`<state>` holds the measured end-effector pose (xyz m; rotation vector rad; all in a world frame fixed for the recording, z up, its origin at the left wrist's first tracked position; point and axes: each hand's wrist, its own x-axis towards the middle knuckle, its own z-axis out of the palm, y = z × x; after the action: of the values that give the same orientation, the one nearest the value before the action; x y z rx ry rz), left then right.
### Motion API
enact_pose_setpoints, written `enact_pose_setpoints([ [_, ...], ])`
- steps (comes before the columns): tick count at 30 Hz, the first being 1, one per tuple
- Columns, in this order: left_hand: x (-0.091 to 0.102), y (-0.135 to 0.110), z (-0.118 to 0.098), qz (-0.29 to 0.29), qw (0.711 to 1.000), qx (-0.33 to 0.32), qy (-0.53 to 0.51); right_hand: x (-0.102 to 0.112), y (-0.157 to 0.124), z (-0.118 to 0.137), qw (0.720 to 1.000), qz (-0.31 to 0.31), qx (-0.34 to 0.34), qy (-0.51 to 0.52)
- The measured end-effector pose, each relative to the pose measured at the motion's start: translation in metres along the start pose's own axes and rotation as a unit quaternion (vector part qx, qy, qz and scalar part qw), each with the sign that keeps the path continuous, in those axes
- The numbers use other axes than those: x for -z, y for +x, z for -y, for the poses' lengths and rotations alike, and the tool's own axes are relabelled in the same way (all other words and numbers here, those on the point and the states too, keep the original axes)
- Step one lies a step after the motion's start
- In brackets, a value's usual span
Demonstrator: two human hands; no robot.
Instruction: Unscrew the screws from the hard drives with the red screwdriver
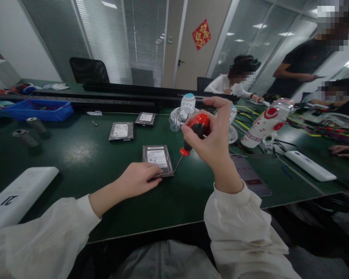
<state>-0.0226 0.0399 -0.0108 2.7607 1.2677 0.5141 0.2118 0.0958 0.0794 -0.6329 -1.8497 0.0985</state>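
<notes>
A hard drive (159, 155) with a white label lies flat on the green table, its label side up. My left hand (139, 176) holds it at the near edge, thumb along the front and fingers on the top. In my right hand (216, 135) is a red and black screwdriver (187, 147), pinched by its handle between thumb and fingers. The screwdriver leans, and its tip meets the drive's near right corner. Whether the tip sits in a screw is too small to tell. Two more hard drives, one nearer (121, 131) and one farther (145, 119), lie beyond.
Left are a blue bin (40, 112), two metal cylinders (26, 138) and a white case (26, 190). Small white fans (188, 102) stand ahead. A phone (251, 176), a patterned bottle (264, 122), a white power bank-like bar (310, 166) and cables lie right. Other people work beyond.
</notes>
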Motion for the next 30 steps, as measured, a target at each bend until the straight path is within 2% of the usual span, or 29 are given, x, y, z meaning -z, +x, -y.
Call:
enact_pose_setpoints([
  [3, 0.000, 0.000, 0.000, -0.001, 1.000, -0.003, -0.003, -0.001, 0.001, -0.004, 1.000, -0.020, 0.000, 0.023],
  [6, 0.000, 0.000, 0.001, -0.002, 1.000, -0.003, -0.003, 0.002, 0.003, -0.002, 0.998, -0.029, 0.038, 0.032],
  [9, 0.000, 0.000, 0.000, 0.000, 1.000, 0.000, -0.004, 0.005, 0.002, 0.001, 0.996, -0.008, 0.065, 0.057],
  [12, 0.000, 0.000, 0.000, 0.001, 1.000, 0.001, -0.009, 0.006, -0.001, 0.005, 0.995, 0.025, 0.059, 0.076],
  [15, 0.001, 0.000, 0.000, 0.002, 1.000, 0.003, -0.009, 0.006, -0.002, 0.006, 0.998, 0.029, 0.041, 0.024],
  [18, 0.000, 0.000, 0.000, -0.001, 1.000, 0.001, -0.006, 0.005, -0.001, 0.007, 0.998, 0.012, 0.049, -0.022],
  [24, 0.000, 0.000, 0.001, -0.001, 1.000, -0.002, -0.001, 0.003, 0.000, 0.006, 0.998, 0.006, 0.058, -0.026],
  [30, 0.001, 0.000, 0.000, -0.001, 1.000, -0.002, -0.011, 0.007, -0.001, 0.005, 0.993, -0.074, 0.082, -0.044],
])
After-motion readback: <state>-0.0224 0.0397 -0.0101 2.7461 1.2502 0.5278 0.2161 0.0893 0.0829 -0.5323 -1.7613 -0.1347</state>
